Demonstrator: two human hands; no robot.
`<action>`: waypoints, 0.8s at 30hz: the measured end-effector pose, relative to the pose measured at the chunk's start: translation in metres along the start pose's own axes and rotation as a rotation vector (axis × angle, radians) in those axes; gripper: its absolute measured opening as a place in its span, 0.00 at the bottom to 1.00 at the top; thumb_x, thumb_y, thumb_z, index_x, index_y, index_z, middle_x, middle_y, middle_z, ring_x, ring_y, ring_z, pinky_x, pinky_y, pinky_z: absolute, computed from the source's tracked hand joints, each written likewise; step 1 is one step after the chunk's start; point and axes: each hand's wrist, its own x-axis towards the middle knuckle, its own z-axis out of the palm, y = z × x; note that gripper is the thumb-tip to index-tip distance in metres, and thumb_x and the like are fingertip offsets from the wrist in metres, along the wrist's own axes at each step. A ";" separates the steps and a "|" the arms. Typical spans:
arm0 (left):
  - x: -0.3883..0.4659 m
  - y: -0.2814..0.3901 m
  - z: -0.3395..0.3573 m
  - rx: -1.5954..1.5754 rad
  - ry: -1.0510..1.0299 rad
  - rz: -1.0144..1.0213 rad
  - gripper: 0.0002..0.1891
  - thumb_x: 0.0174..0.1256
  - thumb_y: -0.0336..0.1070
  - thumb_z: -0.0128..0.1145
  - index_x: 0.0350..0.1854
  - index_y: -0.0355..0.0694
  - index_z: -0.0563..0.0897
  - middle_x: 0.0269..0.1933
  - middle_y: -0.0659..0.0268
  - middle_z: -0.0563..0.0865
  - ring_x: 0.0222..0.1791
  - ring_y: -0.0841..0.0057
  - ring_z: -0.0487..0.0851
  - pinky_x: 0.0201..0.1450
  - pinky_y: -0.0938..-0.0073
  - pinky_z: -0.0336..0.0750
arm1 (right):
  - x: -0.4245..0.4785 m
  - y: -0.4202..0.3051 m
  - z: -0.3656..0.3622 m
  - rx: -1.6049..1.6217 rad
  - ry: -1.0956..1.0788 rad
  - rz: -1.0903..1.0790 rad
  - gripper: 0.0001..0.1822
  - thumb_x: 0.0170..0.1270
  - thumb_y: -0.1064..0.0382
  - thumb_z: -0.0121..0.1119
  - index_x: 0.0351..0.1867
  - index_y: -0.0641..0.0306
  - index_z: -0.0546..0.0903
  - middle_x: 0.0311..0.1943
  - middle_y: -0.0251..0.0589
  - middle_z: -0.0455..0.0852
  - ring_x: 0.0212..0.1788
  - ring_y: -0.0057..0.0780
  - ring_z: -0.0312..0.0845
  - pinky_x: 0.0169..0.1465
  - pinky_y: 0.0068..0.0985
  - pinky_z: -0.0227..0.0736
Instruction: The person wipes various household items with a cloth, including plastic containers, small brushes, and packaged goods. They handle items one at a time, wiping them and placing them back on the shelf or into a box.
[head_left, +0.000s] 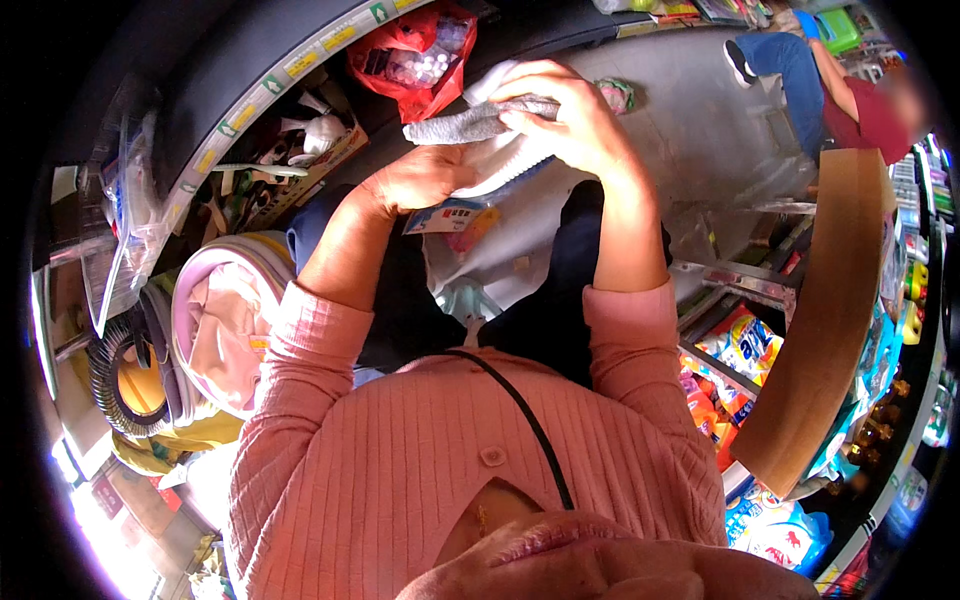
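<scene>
In front of my knees, both hands hold a bundle of knitted fabric that looks like socks. My right hand (581, 124) pinches a grey piece (457, 129) and a white piece (506, 161) with a ribbed edge between thumb and fingers. My left hand (429, 178) is closed in a fist on the lower left side of the white piece; its fingertips are hidden. Just under the hands is a printed blue and white package (444, 217), partly covered by the fabric.
A red plastic bag (420, 64) sits beyond my hands. Shelving with a price-label strip (259, 94) curves along the left, above a cardboard box (341, 150) of goods. Pink-lined containers (232, 322) stand at my left. A brown cardboard piece (821, 315) and detergent bags (742, 345) are right. Another person (855, 105) crouches far right.
</scene>
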 end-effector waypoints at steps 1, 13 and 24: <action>-0.002 0.013 0.002 0.158 -0.015 -0.130 0.35 0.51 0.20 0.46 0.67 0.39 0.63 0.62 0.61 0.71 0.60 0.75 0.68 0.65 0.78 0.57 | -0.002 0.002 -0.002 0.103 -0.029 0.139 0.10 0.54 0.63 0.63 0.38 0.61 0.83 0.35 0.39 0.84 0.38 0.29 0.79 0.44 0.25 0.73; 0.002 0.007 0.002 -0.202 -0.123 0.161 0.39 0.50 0.21 0.50 0.70 0.36 0.56 0.69 0.62 0.61 0.68 0.75 0.60 0.69 0.73 0.52 | -0.006 0.032 -0.015 0.612 0.898 0.407 0.10 0.62 0.69 0.59 0.44 0.69 0.79 0.36 0.36 0.83 0.35 0.20 0.78 0.40 0.18 0.74; 0.005 -0.007 -0.006 -0.026 0.043 0.076 0.37 0.52 0.21 0.50 0.69 0.40 0.60 0.61 0.64 0.70 0.61 0.78 0.67 0.63 0.79 0.59 | -0.002 -0.022 0.007 -0.361 0.206 -0.222 0.08 0.51 0.69 0.61 0.35 0.59 0.82 0.37 0.34 0.82 0.40 0.30 0.75 0.45 0.28 0.71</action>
